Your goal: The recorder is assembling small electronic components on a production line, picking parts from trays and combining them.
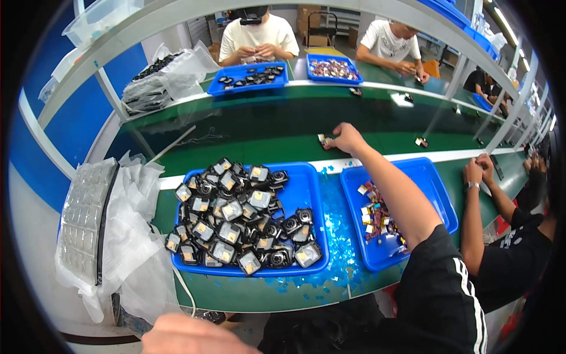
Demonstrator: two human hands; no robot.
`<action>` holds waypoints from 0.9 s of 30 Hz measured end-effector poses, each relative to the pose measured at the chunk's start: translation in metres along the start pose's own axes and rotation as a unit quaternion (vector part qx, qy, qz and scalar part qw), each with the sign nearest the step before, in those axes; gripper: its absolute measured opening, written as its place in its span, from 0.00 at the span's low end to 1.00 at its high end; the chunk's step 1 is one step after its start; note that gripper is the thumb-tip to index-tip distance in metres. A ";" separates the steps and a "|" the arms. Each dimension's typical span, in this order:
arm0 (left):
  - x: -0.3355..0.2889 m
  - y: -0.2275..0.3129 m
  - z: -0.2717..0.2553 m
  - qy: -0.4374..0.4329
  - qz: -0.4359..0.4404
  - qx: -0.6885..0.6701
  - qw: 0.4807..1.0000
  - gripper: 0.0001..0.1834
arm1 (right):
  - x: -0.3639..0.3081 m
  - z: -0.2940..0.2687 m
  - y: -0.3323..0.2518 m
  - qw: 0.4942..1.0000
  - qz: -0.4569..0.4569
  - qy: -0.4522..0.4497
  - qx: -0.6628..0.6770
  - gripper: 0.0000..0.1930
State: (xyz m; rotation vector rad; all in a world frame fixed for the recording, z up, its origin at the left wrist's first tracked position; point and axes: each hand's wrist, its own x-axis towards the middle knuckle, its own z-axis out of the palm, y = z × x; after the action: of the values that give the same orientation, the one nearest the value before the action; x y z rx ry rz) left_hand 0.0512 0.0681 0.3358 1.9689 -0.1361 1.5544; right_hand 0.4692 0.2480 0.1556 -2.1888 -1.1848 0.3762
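Observation:
My right hand [349, 140] reaches over the green belt, fingers closed on a small part [324, 141] with a pale square and dark red bits, at belt level. I cannot tell whether the part rests on the belt. My left hand [191, 336] is at the lower edge, cut off by the frame; its fingers are hidden. A blue tray [315, 194] nearer me is heaped with black square watch-like housings [229, 209], several showing pale backs. Under my right forearm, a second blue tray [439, 194] contains small dark red and white parts [377, 212].
Blue film scraps [339, 242] litter the table between the trays. Clear blister trays [88, 218] and white foam sheets [132, 236] stand at left. Across the belt [247, 127], two people work behind blue trays [247, 88]. Another person's hands [476, 171] are at right.

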 end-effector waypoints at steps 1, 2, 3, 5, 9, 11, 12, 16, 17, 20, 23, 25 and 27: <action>0.003 0.008 -0.004 -0.011 -0.024 0.012 1.000 0.11 | 0.000 0.001 0.002 1.000 0.020 -0.011 0.009 0.33; 0.006 0.009 -0.010 -0.011 -0.018 0.013 1.000 0.11 | 0.001 0.000 0.003 1.000 0.018 -0.011 0.000 0.33; 0.009 0.014 -0.017 -0.023 0.000 0.010 1.000 0.12 | 0.002 0.000 0.004 1.000 0.016 -0.010 0.001 0.33; 0.016 0.018 -0.022 -0.036 0.021 0.006 0.999 0.13 | 0.004 -0.005 0.009 0.997 0.055 -0.020 0.043 0.35; 0.032 0.016 -0.022 -0.050 0.008 -0.108 0.993 0.16 | -0.021 -0.010 -0.010 0.989 -0.077 0.125 -0.030 0.22; 0.030 0.013 -0.021 -0.051 0.036 -0.134 0.989 0.17 | -0.066 -0.002 -0.057 0.965 -0.231 0.125 0.009 0.05; 0.031 0.015 -0.019 -0.048 0.030 -0.128 0.990 0.17 | -0.086 0.009 -0.074 0.958 -0.286 0.030 0.017 0.08; 0.030 0.002 -0.022 -0.052 0.085 -0.086 0.991 0.18 | -0.162 0.023 -0.130 0.932 -0.218 -0.225 -0.185 0.16; 0.027 -0.006 -0.027 -0.062 0.156 -0.048 0.985 0.18 | -0.165 0.032 -0.129 0.937 -0.211 -0.212 -0.182 0.16; 0.032 -0.035 -0.046 -0.098 0.143 -0.022 0.985 0.20 | -0.165 0.040 -0.122 0.946 -0.209 -0.209 -0.134 0.14; 0.029 -0.065 -0.026 0.042 -0.150 0.071 0.985 0.15 | -0.151 0.042 -0.096 0.951 -0.196 -0.225 -0.081 0.09; 0.020 -0.102 -0.030 0.017 -0.282 0.148 0.948 0.12 | -0.146 0.038 -0.096 0.959 -0.204 -0.197 0.000 0.12; -0.002 -0.150 -0.041 -0.053 -0.268 0.263 0.925 0.11 | -0.150 0.024 -0.100 0.966 -0.171 -0.194 0.020 0.13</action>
State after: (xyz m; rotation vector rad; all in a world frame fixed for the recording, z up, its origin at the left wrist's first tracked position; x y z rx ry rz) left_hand 0.0817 0.2096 0.2786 2.2272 0.7926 1.1872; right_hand 0.3077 0.1736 0.1951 -1.8739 -1.7175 0.6917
